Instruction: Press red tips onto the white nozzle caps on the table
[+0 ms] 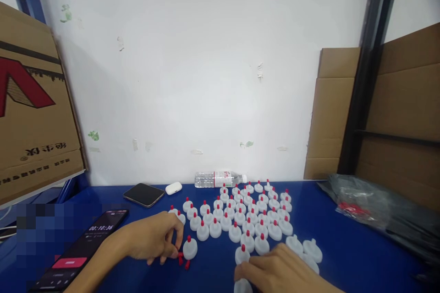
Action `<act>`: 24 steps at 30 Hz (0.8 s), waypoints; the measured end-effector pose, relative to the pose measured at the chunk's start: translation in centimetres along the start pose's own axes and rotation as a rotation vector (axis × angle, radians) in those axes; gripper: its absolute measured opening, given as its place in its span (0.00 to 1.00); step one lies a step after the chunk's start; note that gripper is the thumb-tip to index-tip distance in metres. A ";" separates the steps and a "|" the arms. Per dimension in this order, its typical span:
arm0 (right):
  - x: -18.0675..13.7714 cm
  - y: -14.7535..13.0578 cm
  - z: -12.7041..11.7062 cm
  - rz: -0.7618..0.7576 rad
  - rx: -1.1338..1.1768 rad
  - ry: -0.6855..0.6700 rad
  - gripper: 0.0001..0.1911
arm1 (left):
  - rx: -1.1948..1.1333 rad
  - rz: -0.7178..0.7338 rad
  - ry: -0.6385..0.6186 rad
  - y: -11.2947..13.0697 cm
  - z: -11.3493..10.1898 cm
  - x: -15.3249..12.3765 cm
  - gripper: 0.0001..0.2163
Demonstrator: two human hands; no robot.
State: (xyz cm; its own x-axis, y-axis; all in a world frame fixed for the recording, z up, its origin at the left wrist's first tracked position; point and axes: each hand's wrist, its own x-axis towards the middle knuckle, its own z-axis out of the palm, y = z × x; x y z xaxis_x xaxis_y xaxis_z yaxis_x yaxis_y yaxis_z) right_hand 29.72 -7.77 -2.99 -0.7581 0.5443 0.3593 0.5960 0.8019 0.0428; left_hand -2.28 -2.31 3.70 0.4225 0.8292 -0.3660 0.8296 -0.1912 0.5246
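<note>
My left hand (160,237) is closed, with thumb and forefinger pinched at a small red cap (180,254) on the blue table. Another loose red cap (187,265) lies just beside it. To the right of these fingertips stands a white nozzle lid (190,248) with a red tip. At the lower edge, my right hand (280,269) curls its fingers round a white nozzle lid (243,285), whose top the fingers partly hide. Directly behind those fingers is a red-tipped lid (242,255). Several untipped white lids (312,250) lie right of my right hand.
Many red-tipped lids (235,232) cover the table's middle. Behind them lie a water bottle (220,179), a white earbud case (173,188) and a dark phone (143,194). A timer phone (80,247) is left; plastic bags (364,206) lie right.
</note>
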 end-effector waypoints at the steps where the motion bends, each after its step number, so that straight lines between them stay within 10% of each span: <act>1: -0.1 0.2 0.3 -0.002 -0.007 0.007 0.10 | 0.021 0.018 0.029 0.2 -0.2 -0.2 0.03; 12: 0.4 0.2 0.3 -0.009 -0.081 0.005 0.15 | 0.143 0.359 0.844 2.5 1.9 1.5 0.11; 17: 0.6 0.3 -0.1 0.026 0.007 0.104 0.22 | 0.152 0.796 0.778 3.7 6.4 2.4 0.04; 24: 0.2 -0.3 -0.1 0.156 -0.107 0.314 0.20 | 0.193 1.006 0.739 5.1 9.4 2.5 0.11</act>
State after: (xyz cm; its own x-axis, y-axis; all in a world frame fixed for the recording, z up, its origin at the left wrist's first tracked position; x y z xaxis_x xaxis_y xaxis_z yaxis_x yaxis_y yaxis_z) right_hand 29.41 -7.96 -2.90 -0.5480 0.5423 0.6369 0.7346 0.6761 0.0565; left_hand 6.45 -6.15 -1.82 0.6439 0.3556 0.6774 0.3262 -0.9285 0.1773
